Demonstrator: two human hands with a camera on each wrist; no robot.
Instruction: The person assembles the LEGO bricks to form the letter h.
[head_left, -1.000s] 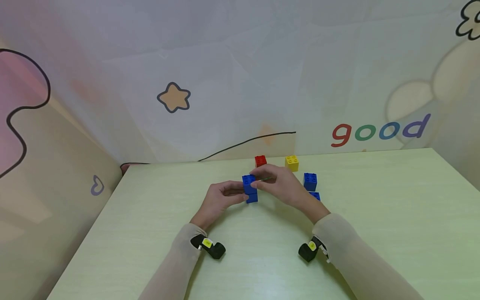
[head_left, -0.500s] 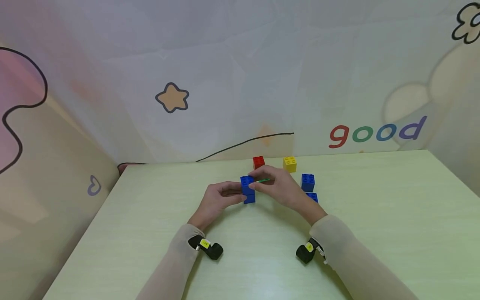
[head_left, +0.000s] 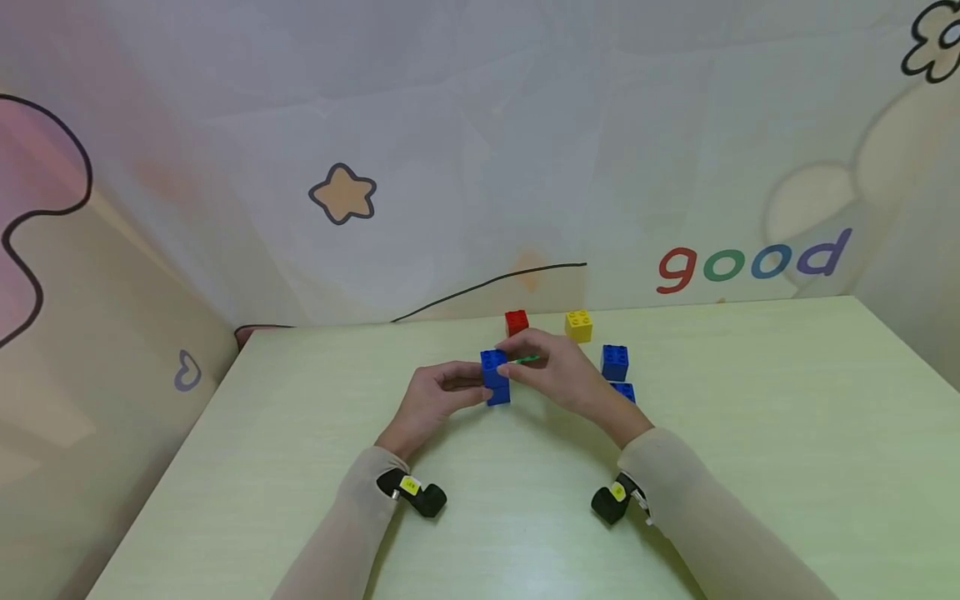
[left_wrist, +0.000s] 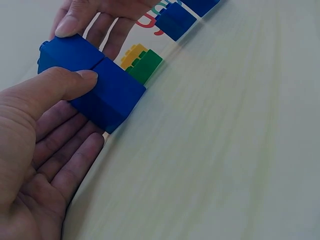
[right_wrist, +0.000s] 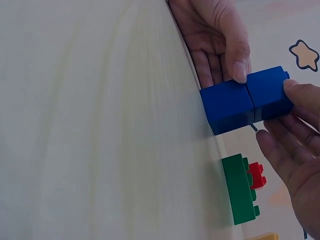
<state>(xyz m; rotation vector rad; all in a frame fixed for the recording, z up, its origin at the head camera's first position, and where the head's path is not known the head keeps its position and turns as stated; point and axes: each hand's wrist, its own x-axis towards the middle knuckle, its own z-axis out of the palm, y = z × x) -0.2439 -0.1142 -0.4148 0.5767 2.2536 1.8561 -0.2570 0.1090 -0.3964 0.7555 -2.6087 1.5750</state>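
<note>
Two blue toy bricks are stacked upright near the middle of the table, the upper brick [head_left: 491, 371] on the lower brick [head_left: 500, 396]. My left hand [head_left: 435, 400] holds the stack from the left; in the left wrist view its thumb [left_wrist: 80, 79] lies across the bricks near their seam. From the right, my right hand [head_left: 558, 375] pinches the upper brick near its top, as the right wrist view also shows. The bricks sit flush, with only a thin seam between them. Partly hidden behind my right hand is a long green brick [right_wrist: 237, 190].
Farther back on the table [head_left: 337, 517] stand a red brick [head_left: 516, 322] and a yellow brick [head_left: 578, 326]. Right of my right hand are a blue brick [head_left: 615, 362] and another blue brick [head_left: 624, 391], partly covered by the wrist. A printed backdrop [head_left: 480, 167] rises behind the table.
The head view has shifted very slightly. Both hands stay on the blue stack, with no visible movement of the bricks.
</note>
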